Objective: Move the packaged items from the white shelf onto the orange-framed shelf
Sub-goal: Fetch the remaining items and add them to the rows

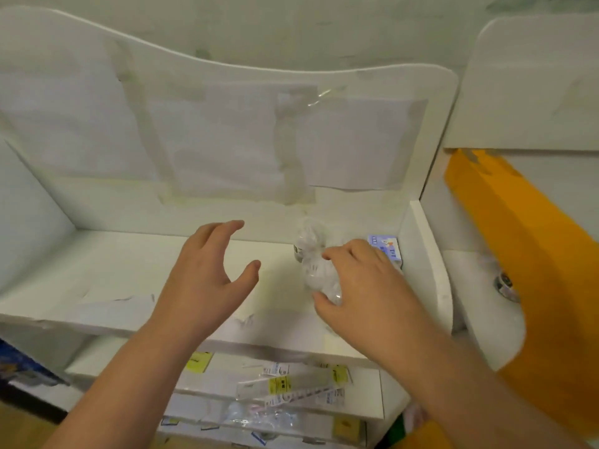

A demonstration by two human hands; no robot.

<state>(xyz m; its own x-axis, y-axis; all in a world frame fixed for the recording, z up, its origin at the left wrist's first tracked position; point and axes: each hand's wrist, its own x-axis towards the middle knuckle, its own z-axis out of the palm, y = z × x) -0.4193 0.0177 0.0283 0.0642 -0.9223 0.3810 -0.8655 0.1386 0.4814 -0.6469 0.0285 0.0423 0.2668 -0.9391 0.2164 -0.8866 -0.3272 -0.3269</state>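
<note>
My right hand [363, 286] is pinching the slippery clear bag [316, 270] on the white shelf [97, 270]; it might be slipping out. My left hand [207, 273] is spread beside it.

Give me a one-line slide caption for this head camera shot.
Right hand grips a clear plastic packet on the white shelf; left hand hovers open beside it.

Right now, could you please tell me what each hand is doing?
Left hand: open, holding nothing.
Right hand: fingers curled on the clear plastic package.
</note>
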